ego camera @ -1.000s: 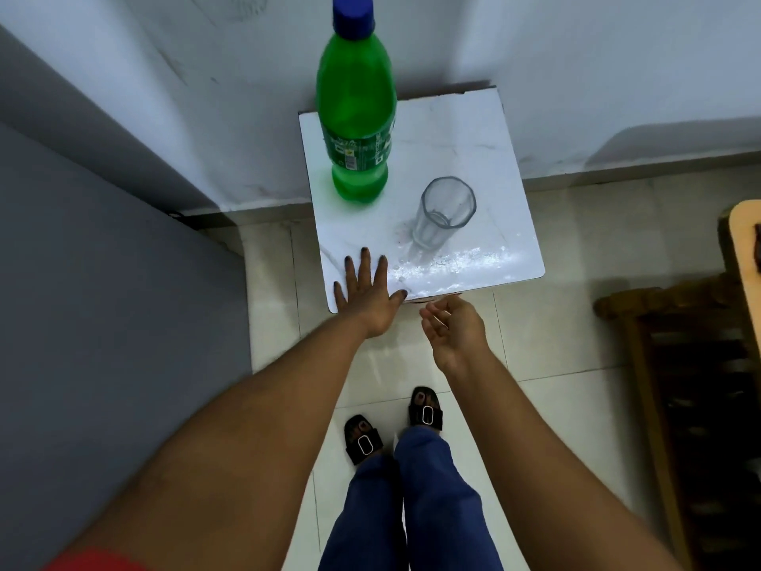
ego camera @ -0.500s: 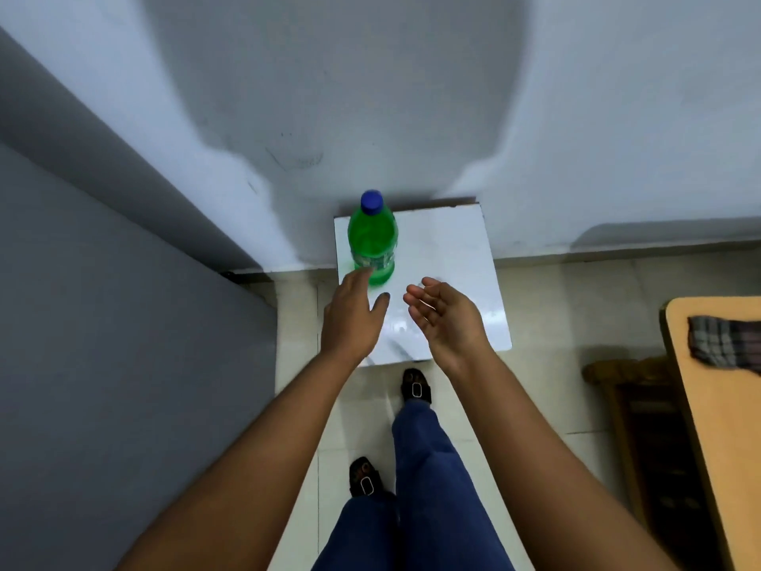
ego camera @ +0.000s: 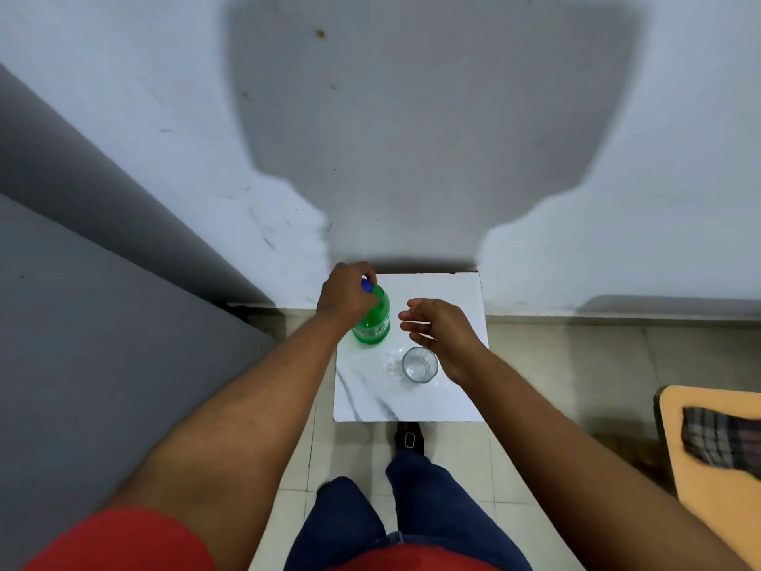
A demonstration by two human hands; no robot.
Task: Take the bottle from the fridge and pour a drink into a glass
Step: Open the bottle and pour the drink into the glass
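A green plastic bottle (ego camera: 374, 323) with a blue cap stands upright on the far left of a small white marble-patterned table (ego camera: 412, 401). My left hand (ego camera: 348, 294) is wrapped around the bottle's neck and cap, hiding most of the cap. A clear empty glass (ego camera: 419, 364) stands upright on the table just right of and nearer than the bottle. My right hand (ego camera: 440, 327) hovers above the table between bottle and glass, fingers spread and curled, holding nothing.
The table stands against a white wall (ego camera: 576, 158). A grey surface (ego camera: 82, 344), a door or cabinet side, fills the left. A wooden table (ego camera: 708, 488) with a checked cloth (ego camera: 720, 438) is at the right edge. Tiled floor and my legs lie below.
I have risen, so the table looks smaller and farther. My left hand moved from the table's near edge onto the bottle's top and closed on it. My right hand lifted toward the bottle.
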